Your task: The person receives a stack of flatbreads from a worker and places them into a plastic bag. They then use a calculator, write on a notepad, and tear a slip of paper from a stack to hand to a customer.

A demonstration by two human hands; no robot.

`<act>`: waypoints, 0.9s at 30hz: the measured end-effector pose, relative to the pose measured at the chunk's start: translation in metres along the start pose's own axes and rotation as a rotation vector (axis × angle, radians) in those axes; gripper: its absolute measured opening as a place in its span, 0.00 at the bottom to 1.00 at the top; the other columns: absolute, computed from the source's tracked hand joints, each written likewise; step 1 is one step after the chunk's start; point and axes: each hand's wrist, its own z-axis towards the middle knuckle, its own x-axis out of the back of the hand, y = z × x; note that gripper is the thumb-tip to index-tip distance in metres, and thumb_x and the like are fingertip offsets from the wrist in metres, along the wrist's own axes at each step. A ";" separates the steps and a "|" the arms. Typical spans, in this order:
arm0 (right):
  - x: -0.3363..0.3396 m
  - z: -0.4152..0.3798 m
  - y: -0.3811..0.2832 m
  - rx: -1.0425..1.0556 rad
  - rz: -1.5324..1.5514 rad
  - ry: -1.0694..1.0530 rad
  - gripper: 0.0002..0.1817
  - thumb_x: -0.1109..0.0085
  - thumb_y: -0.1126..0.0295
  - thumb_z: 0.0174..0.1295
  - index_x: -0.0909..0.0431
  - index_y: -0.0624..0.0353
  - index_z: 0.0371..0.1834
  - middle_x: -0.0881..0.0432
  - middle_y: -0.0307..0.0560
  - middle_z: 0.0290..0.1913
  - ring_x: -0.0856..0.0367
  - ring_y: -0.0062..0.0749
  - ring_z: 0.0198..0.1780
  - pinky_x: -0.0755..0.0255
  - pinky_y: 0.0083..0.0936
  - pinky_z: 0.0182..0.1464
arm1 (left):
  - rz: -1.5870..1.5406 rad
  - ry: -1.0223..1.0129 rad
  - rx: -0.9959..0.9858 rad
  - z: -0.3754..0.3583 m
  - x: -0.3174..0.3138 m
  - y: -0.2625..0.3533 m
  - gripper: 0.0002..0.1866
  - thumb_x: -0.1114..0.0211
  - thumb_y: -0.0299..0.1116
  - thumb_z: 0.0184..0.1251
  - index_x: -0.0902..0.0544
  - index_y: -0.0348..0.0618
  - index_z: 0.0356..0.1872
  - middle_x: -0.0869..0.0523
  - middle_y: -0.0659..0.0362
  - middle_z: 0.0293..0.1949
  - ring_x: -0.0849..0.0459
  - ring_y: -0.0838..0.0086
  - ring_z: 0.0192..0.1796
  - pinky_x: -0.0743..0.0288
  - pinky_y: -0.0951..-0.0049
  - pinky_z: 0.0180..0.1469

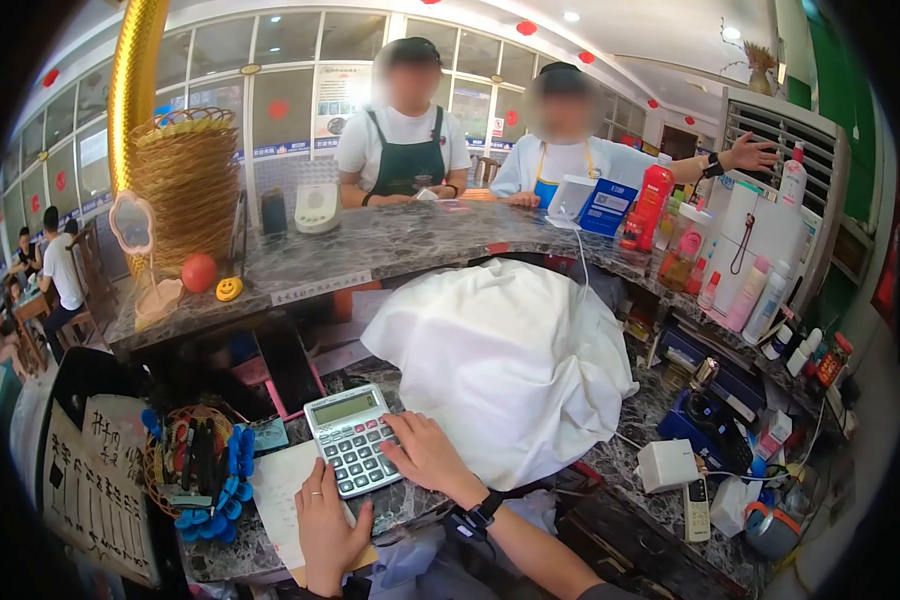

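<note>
A silver calculator [353,440] lies on the lower marble counter, its display reading 0. My right hand [430,455] rests over the calculator's right side, fingers spread on its keys. Against the lower left edge of the calculator is my left hand [327,525], fingers apart, a ring on one finger. It lies on a sheet of paper [278,495] and holds nothing. A large white cloth [505,365] covers something bulky just beyond my right hand; what is under it is hidden.
Two people stand behind the raised counter [400,240]; one has an arm stretched right. Stacked baskets [185,190] stand at the left, above a basket of blue clips [205,470]. Bottles [655,200], a white box [667,465] and a remote [697,510] are at the right.
</note>
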 end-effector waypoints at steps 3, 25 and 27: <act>0.001 0.000 0.000 0.002 0.008 0.006 0.27 0.42 0.55 0.78 0.25 0.64 0.70 0.18 0.62 0.55 0.20 0.61 0.55 0.26 0.49 0.60 | 0.023 0.019 0.007 -0.001 -0.001 0.001 0.41 0.23 0.41 0.61 0.26 0.23 0.70 0.27 0.32 0.73 0.25 0.39 0.70 0.32 0.46 0.72; -0.002 0.000 0.002 0.030 -0.024 0.050 0.27 0.43 0.51 0.79 0.23 0.63 0.67 0.18 0.57 0.52 0.19 0.56 0.53 0.27 0.47 0.56 | -0.049 0.035 0.063 0.001 0.001 0.005 0.33 0.22 0.36 0.59 0.24 0.31 0.62 0.24 0.34 0.70 0.24 0.38 0.70 0.29 0.46 0.72; -0.003 0.000 0.002 0.030 -0.021 0.051 0.27 0.43 0.51 0.79 0.23 0.63 0.67 0.18 0.57 0.52 0.19 0.56 0.53 0.27 0.47 0.56 | -0.046 0.047 0.036 0.001 0.000 0.003 0.31 0.22 0.37 0.60 0.23 0.30 0.60 0.25 0.34 0.71 0.24 0.40 0.68 0.29 0.48 0.69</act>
